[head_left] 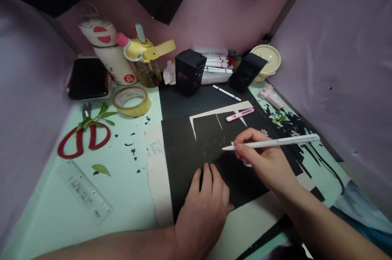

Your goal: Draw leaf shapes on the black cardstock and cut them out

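Left hand pressed flat on matte black paper; right hand pinches white pen, tip seemingly touching.

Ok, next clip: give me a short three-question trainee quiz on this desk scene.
1. True or false: the right hand holds a white pen with its tip on the black paper.
2. What does the left hand do? A) grips the red scissors B) presses flat on the black paper C) lifts the tape roll
3. Fill in: a clear ____ lies at the near left of the table.

Key: 1 true; 2 B; 3 ruler.
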